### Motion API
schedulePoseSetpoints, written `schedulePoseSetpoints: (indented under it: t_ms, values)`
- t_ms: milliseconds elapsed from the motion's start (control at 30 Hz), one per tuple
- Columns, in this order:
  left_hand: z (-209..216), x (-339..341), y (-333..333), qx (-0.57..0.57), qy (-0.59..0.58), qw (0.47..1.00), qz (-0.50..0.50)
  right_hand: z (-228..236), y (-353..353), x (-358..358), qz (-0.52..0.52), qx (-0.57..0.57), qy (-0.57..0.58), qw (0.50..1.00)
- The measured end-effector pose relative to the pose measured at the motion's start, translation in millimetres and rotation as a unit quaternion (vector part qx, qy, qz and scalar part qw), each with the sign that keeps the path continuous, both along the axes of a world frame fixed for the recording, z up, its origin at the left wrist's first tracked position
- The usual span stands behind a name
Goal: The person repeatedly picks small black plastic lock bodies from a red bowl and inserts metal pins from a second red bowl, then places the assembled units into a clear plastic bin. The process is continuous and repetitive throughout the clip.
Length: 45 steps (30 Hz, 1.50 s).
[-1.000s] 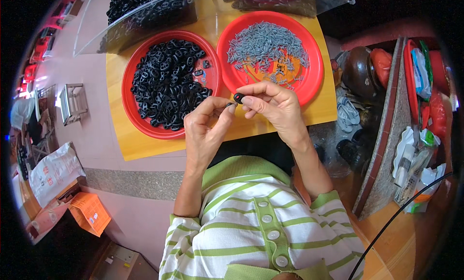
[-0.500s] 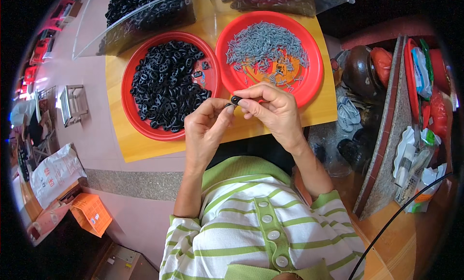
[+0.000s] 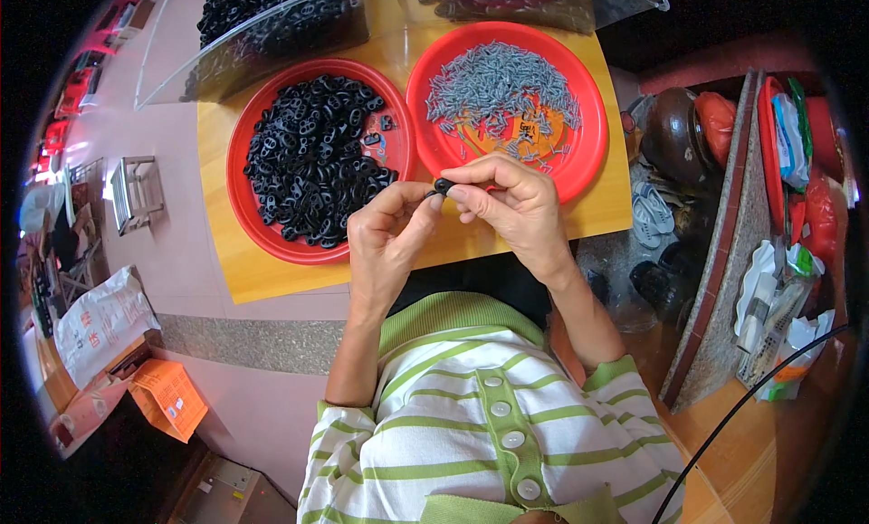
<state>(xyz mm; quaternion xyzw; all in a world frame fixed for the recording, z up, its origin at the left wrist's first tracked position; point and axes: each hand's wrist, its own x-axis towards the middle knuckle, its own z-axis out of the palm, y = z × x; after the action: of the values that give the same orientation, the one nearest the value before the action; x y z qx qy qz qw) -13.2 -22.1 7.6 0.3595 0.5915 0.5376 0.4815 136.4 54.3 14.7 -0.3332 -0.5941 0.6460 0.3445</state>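
Observation:
Between my two hands, just over the table's near edge, is a small black plastic piece (image 3: 443, 186) with a hole in it. My left hand (image 3: 391, 239) pinches its left end between thumb and forefinger. On its right end, my right hand (image 3: 509, 203) closes thumb and forefinger. Fingertips cover part of the piece, so whether a screw is in it cannot be seen. Similar black pieces (image 3: 312, 153) fill most of a red round tray (image 3: 237, 203) at the left. Small grey screws (image 3: 498, 80) lie heaped in a second red tray (image 3: 588, 153) at the right.
Both trays stand on a yellow wooden table (image 3: 602, 212). Behind them are clear bins (image 3: 281, 49) with more black pieces. A metal stool (image 3: 136, 194) is on the floor at left. Slippers (image 3: 652, 212), a brown jar (image 3: 674, 135) and a stone ledge (image 3: 715, 243) are at right.
The black piece has turned slightly between my fingertips, and its two ends now sit closer together. Both hands hold nearly the same place.

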Motion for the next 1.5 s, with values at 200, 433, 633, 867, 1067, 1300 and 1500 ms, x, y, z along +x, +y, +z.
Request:
schedulePoseSetpoints:
  t_ms: [200,433,633,867,1067,1300,1500]
  values:
    - [6,2,4,0.008,-0.126,0.992,-0.008,-4,5,-1,-0.017,-0.043,0.043,0.998]
    - [1,-3,3,0.009,-0.129,0.991,-0.015,-1,6,-2,-0.016,-0.025,0.021,0.999]
    - [1,-3,4,0.001,-0.138,0.99,-0.002,-2,5,-4,-0.02,-0.044,0.033,0.998]
    - [4,-2,6,-0.004,-0.166,0.986,0.009,-5,5,-4,-0.011,-0.033,0.032,0.999]
    - [2,1,6,0.002,-0.173,0.985,0.019,-4,3,-4,-0.011,-0.058,0.051,0.997]
    - [-2,8,7,0.001,-0.129,0.991,0.034,-10,-4,-3,-0.013,-0.081,0.071,0.994]
    - [3,13,10,0.0,-0.187,0.982,0.04,-13,-5,-2,-0.03,-0.048,0.066,0.996]
